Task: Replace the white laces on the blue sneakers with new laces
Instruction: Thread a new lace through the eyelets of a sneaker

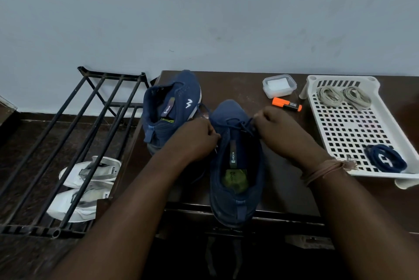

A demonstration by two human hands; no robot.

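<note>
Two blue sneakers stand on a dark brown table (283, 189). The near sneaker (235, 166) points away from me and carries a dark blue lace (243, 124) across its upper eyelets. My left hand (197, 139) grips the lace at the shoe's left side, my right hand (276, 125) pinches it at the right side. The far sneaker (172, 107) lies tilted on its side to the left, with no lace visible in it. In the white perforated tray (347, 125) lie two coiled pale laces (344, 96) and one coiled dark blue lace (385, 157).
An orange highlighter (286, 104) and a small lidded plastic box (279, 86) sit behind the near sneaker. A black metal shoe rack (74, 143) stands left of the table, with a pair of white shoes (86, 186) beneath its bars. A pale wall closes the back.
</note>
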